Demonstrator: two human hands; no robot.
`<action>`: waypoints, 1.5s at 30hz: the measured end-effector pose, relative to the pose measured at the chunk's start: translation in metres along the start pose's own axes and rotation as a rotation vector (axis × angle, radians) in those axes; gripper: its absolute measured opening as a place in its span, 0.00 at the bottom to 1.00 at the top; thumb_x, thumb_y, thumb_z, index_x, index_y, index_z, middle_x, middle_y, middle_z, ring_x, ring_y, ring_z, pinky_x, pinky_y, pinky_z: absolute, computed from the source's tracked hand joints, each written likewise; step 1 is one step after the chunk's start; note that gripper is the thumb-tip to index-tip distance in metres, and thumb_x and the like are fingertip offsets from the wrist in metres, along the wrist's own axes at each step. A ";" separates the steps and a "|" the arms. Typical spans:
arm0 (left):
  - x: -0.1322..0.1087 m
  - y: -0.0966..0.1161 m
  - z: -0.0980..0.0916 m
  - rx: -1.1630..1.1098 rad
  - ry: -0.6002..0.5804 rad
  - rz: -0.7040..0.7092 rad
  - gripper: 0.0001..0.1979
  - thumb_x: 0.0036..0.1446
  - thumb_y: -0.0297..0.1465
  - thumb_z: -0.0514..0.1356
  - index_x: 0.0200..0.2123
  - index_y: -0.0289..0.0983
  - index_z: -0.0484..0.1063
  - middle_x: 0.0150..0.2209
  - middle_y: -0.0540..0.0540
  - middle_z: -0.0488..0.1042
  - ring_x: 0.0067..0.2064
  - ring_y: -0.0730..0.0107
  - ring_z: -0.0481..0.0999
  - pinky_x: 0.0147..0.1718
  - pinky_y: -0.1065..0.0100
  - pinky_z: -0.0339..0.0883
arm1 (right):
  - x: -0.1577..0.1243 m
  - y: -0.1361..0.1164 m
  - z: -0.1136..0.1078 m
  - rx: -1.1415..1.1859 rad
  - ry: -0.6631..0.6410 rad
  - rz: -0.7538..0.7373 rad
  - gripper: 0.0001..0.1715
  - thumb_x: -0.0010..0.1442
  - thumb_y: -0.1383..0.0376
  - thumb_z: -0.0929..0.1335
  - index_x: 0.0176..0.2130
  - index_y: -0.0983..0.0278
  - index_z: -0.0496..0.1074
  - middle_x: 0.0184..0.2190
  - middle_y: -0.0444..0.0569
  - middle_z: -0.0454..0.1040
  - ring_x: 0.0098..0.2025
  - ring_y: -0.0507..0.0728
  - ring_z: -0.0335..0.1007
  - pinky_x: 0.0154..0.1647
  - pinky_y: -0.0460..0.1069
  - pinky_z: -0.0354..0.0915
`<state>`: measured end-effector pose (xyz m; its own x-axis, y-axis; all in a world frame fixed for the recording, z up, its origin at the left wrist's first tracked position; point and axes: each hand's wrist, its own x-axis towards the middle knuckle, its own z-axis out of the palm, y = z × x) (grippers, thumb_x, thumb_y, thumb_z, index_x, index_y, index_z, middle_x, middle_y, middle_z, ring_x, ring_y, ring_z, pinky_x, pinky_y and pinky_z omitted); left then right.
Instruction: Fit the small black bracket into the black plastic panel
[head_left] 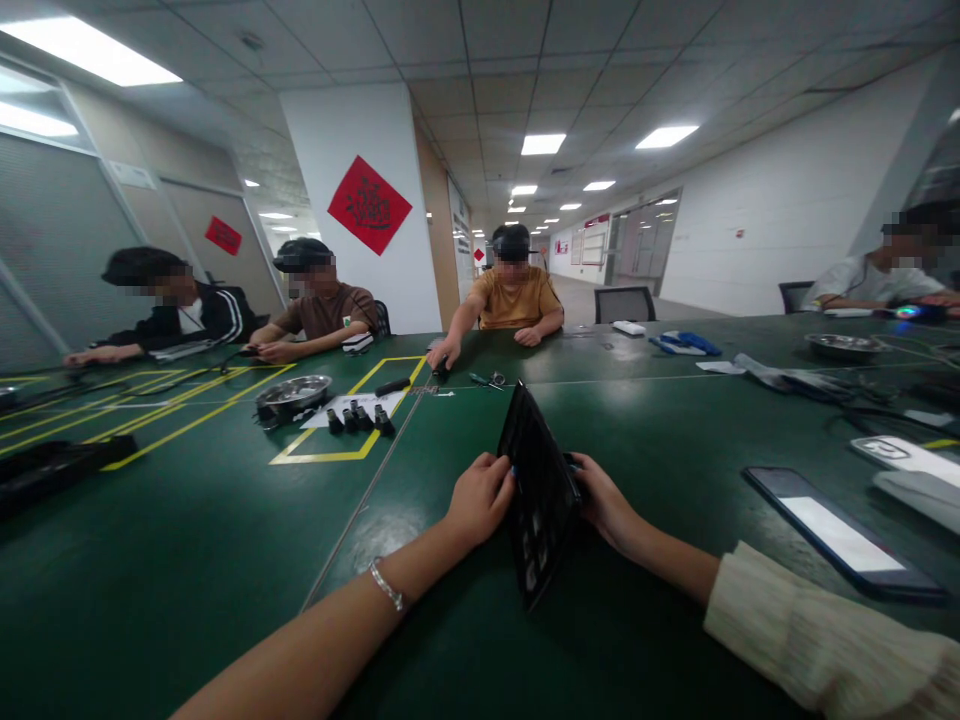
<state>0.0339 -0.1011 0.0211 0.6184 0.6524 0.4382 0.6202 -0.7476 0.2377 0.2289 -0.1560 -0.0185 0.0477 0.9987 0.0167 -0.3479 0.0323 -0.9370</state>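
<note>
A thin, flat black panel [541,500] with a raised rim stands tilted on edge just above or on the green table, directly before me; its exact kind is not clear. At its left side, my left hand [481,498] is closed with the thumb against the panel's inner face. From the other side my right hand [604,505] grips the edge, and its fingertips are partly hidden behind the panel. A bracelet circles my left wrist.
On the green table [225,560], a phone [832,530] lies right of me. Several black cylindrical parts [360,418] stand on white paper beside a metal bowl [294,395], front left. A person [517,295] opposite reaches toward a dark object. A black tray [64,465] lies far left.
</note>
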 end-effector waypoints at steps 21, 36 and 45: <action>0.000 -0.003 0.001 -0.090 0.000 0.011 0.22 0.60 0.36 0.41 0.20 0.36 0.65 0.25 0.46 0.64 0.33 0.69 0.65 0.32 0.68 0.59 | -0.002 -0.004 0.001 -0.001 0.003 0.014 0.20 0.51 0.60 0.64 0.45 0.58 0.62 0.33 0.45 0.71 0.33 0.55 0.69 0.29 0.49 0.64; 0.000 0.000 -0.001 -0.078 0.015 0.024 0.19 0.59 0.35 0.42 0.23 0.36 0.65 0.28 0.45 0.66 0.34 0.67 0.66 0.35 0.65 0.61 | -0.002 -0.003 0.001 -0.017 -0.003 0.007 0.19 0.53 0.60 0.63 0.45 0.59 0.61 0.33 0.45 0.71 0.31 0.54 0.68 0.28 0.48 0.63; 0.000 0.002 -0.004 -0.057 0.027 0.032 0.13 0.55 0.33 0.44 0.24 0.37 0.64 0.28 0.44 0.66 0.34 0.65 0.66 0.36 0.63 0.61 | -0.002 -0.003 0.002 -0.014 -0.010 0.005 0.19 0.53 0.59 0.63 0.45 0.59 0.61 0.35 0.45 0.71 0.35 0.55 0.69 0.28 0.47 0.63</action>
<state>0.0333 -0.1032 0.0248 0.6237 0.6250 0.4694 0.5713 -0.7744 0.2720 0.2278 -0.1584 -0.0146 0.0366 0.9992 0.0152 -0.3351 0.0266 -0.9418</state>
